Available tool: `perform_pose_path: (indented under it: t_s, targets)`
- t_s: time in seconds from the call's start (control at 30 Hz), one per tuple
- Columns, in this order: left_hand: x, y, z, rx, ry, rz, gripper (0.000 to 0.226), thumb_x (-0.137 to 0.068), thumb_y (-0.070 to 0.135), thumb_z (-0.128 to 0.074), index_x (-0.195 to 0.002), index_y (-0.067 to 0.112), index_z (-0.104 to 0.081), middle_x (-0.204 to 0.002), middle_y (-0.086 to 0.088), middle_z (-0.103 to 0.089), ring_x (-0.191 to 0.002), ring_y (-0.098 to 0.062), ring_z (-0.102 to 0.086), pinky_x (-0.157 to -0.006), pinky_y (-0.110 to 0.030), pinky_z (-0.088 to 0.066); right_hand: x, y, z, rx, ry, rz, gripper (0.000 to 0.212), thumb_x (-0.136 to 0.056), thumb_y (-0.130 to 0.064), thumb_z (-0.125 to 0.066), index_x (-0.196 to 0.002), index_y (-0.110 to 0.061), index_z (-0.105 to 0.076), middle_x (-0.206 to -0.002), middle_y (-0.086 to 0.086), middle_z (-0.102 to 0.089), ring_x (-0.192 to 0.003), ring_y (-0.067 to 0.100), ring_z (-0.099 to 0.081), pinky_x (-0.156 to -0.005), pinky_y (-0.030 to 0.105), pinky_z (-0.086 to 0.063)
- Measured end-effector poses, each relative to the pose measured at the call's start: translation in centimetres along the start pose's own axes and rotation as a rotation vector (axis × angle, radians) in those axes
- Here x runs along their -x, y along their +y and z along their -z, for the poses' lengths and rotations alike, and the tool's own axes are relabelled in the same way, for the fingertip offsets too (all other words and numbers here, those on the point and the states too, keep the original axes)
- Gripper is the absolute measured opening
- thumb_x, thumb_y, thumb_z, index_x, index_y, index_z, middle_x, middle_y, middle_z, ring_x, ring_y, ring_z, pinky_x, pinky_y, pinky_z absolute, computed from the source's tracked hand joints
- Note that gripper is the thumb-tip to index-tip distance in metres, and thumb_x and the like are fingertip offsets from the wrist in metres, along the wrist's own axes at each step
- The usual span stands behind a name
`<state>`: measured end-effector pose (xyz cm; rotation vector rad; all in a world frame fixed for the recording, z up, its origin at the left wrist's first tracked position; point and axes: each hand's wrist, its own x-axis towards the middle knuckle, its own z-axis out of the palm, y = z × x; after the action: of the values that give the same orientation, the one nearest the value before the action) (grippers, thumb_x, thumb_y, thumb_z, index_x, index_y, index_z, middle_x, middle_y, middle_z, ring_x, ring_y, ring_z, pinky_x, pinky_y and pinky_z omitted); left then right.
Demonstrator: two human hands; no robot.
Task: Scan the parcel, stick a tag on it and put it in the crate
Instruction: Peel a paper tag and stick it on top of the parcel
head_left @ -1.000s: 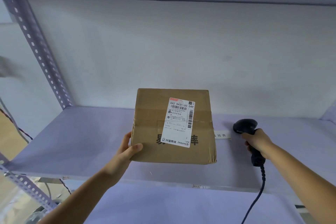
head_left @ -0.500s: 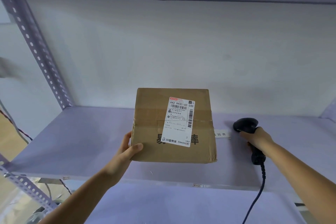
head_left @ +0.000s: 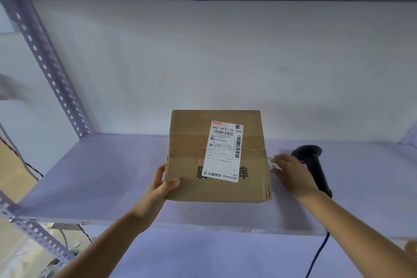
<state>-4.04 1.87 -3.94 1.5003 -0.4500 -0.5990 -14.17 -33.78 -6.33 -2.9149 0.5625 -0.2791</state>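
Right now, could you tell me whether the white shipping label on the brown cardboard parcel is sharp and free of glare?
Head view: the white shipping label on the brown cardboard parcel shows no glare; its large print reads clearly, fine print blurs. Light is soft and bluish, the parcel's shadow faint, and the shelf edges bow from the wide lens.

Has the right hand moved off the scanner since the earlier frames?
Yes. The right hand has let go of the scanner, which lies on the shelf, and shifted left to the small white tag beside the parcel.
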Motion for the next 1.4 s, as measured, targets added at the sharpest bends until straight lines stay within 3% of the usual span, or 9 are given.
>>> perform_pose_path:
  t_s: [0.2, 0.37, 0.57, 0.8, 0.93, 1.03, 1.17, 1.27, 1.4]
  targets:
    - [0.0, 0.1, -0.2, -0.002, 0.003, 0.006, 0.087, -0.065, 0.049, -0.063, -0.142, 0.023, -0.033, -0.137, -0.005, -0.055, -0.124, -0.023, -0.053, -0.109, -0.049, -0.038, -0.3, 0.3, -0.6, -0.022, -0.089, -0.037, 0.028, -0.099, -0.010, -0.045, -0.118, -0.017, -0.064, -0.124, -0.001, -0.060, -0.116, 0.017, -0.057, -0.094, 0.026, -0.048]
    - [-0.1, 0.0, -0.2, -0.008, 0.001, 0.000, 0.086, -0.066, 0.050, -0.062, -0.142, 0.024, -0.033, -0.137, -0.003, -0.055, -0.124, -0.021, -0.054, -0.107, -0.046, -0.041, -1.0, 0.1, -0.4, -0.023, -0.075, -0.054, 0.023, -0.099, -0.014, -0.050, -0.111, -0.010, -0.069, -0.116, 0.009, -0.064, -0.106, 0.026, -0.061, -0.090, 0.038, -0.050]
    - [-0.1, -0.1, -0.1, 0.004, 0.009, -0.002, 0.084, -0.065, 0.048, -0.063, -0.141, 0.023, -0.034, -0.136, -0.005, -0.056, -0.123, -0.022, -0.054, -0.105, -0.043, -0.042, -1.7, 0.1, 0.1, 0.064, -0.100, -0.056, 0.026, -0.097, -0.012, -0.048, -0.094, -0.006, -0.073, -0.106, 0.011, -0.067, -0.097, 0.026, -0.066, -0.085, 0.039, -0.052]
    - [0.0, -0.1, -0.2, 0.004, 0.017, -0.001, 0.086, -0.063, 0.049, -0.063, -0.140, 0.020, -0.035, -0.135, -0.007, -0.056, -0.123, -0.024, -0.054, -0.104, -0.043, -0.042, -1.7, -0.4, 1.0, 0.172, -0.131, -0.013, 0.021, -0.099, -0.011, -0.046, -0.107, -0.011, -0.066, -0.109, 0.014, -0.066, -0.099, 0.032, -0.064, -0.084, 0.045, -0.055]
    - [0.0, -0.1, -0.2, 0.001, 0.016, 0.002, 0.086, -0.064, 0.049, -0.063, -0.140, 0.020, -0.034, -0.135, -0.007, -0.057, -0.124, -0.026, -0.053, -0.107, -0.048, -0.040, -1.5, -0.9, 0.5, 0.360, -0.135, -0.010, 0.033, -0.095, 0.009, -0.041, -0.112, -0.010, -0.061, -0.109, 0.007, -0.068, -0.096, 0.023, -0.070, -0.071, 0.030, -0.055]
    - [0.0, 0.0, -0.2, -0.006, 0.016, 0.004, 0.086, -0.064, 0.050, -0.062, -0.140, 0.020, -0.034, -0.136, -0.008, -0.056, -0.125, -0.027, -0.053, -0.107, -0.049, -0.040, -1.6, -0.6, 0.1, 0.422, -0.129, -0.027, 0.029, -0.095, 0.006, -0.041, -0.101, -0.014, -0.062, -0.096, 0.002, -0.069, -0.083, 0.019, -0.071, -0.056, 0.027, -0.047]
    - [0.0, -0.1, -0.3, 0.012, 0.025, 0.002, 0.086, -0.064, 0.048, -0.064, -0.140, 0.020, -0.035, -0.137, -0.009, -0.056, -0.125, -0.027, -0.053, -0.108, -0.051, -0.039, -1.9, -0.4, -0.7, 0.416, -0.089, -0.051, 0.019, -0.096, -0.007, -0.044, -0.085, -0.016, -0.056, -0.082, 0.000, -0.068, -0.067, 0.019, -0.066, -0.052, 0.028, -0.044]
    - [0.0, -0.2, -0.2, 0.015, 0.027, 0.002, 0.086, -0.064, 0.048, -0.064, -0.141, 0.020, -0.035, -0.137, -0.008, -0.056, -0.125, -0.026, -0.054, -0.108, -0.051, -0.039, -1.9, -0.2, -0.6, 0.372, -0.074, -0.047, 0.016, -0.095, -0.008, -0.046, -0.083, -0.015, -0.052, -0.080, 0.000, -0.069, -0.069, 0.021, -0.069, -0.048, 0.028, -0.037]
    - [-0.1, -0.3, -0.2, 0.018, 0.028, -0.001, 0.086, -0.064, 0.048, -0.063, -0.140, 0.020, -0.035, -0.136, -0.009, -0.056, -0.124, -0.026, -0.054, -0.108, -0.050, -0.039, -1.6, -0.1, -0.4, 0.415, -0.098, -0.008, 0.022, -0.092, -0.001, -0.048, -0.095, -0.018, -0.062, -0.093, -0.002, -0.066, -0.081, 0.019, -0.070, -0.052, 0.028, -0.043]
